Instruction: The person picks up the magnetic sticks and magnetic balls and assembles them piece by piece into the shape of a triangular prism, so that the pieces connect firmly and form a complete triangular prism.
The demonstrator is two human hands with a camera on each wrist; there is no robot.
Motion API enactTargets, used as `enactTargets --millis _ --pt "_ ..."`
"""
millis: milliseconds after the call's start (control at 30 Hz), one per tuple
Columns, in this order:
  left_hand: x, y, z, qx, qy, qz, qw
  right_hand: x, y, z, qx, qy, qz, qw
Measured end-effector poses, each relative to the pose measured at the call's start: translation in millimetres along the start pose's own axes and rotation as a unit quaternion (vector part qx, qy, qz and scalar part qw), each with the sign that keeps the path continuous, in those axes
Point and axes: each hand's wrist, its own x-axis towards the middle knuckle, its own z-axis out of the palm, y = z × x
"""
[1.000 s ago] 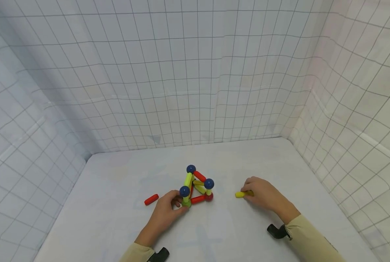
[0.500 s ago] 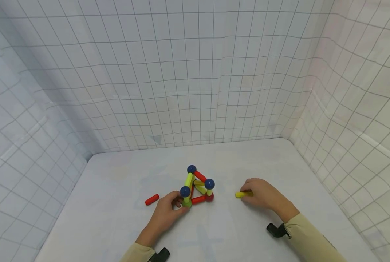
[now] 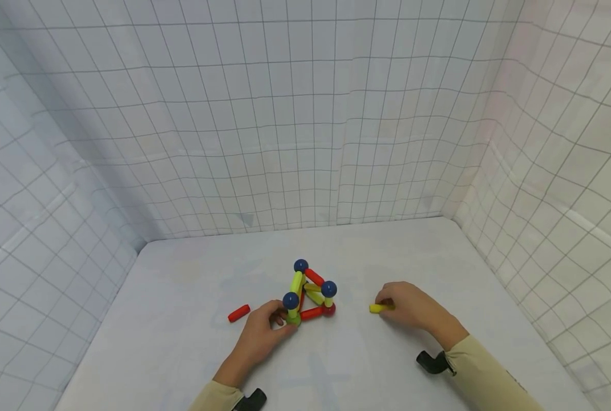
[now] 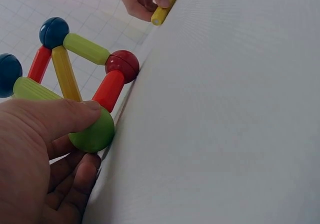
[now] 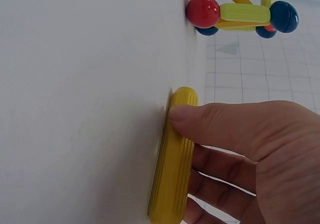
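Observation:
A frame of coloured rods and balls [image 3: 312,311] stands on the table, with blue balls on top. My left hand [image 3: 261,333] pinches the green ball [image 4: 95,133] at its near left lower corner, thumb on one side and fingers on the other. To the right of the frame, my right hand [image 3: 410,305] holds a yellow rod [image 5: 173,159] between thumb and fingers, low at the table surface. In the right wrist view the red ball [image 5: 202,12] of the frame shows apart from that rod.
A loose red rod [image 3: 239,313] lies on the white table [image 3: 305,365] left of my left hand. Grid-patterned cloth walls [image 3: 295,142] rise behind the table and at both sides.
My right hand, with the yellow rod, has shifted very slightly toward me. The left hand keeps its hold on the green ball, and the frame stays as it was.

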Motion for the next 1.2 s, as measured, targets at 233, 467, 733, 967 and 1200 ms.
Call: enactTargets --millis 233,467,733,967,1200 --pt "-1.0 -0.6 0.0 0.003 0.002 0.006 1.0000 1.4 0 0 -0.006 0.021 -0.015 0.9996" --pt "-1.7 -1.3 -0.1 0.010 0.005 0.006 0.9999 10.4 -9 -23 0.038 0.085 -0.047 0.9945" --pt "-1.5 -1.7 -0.9 0.007 0.006 0.015 0.9998 28.1 -36 -60 0.100 0.191 -0.118 0.9694" --pt "-0.7 0.2 -0.7 0.009 0.004 0.015 0.9998 47.3 -64 -70 0.140 0.227 -0.167 0.9492" --pt "-2.0 -2.4 0.0 0.006 0.007 0.019 0.9998 67.1 -94 -69 0.164 0.210 -0.223 0.9377"
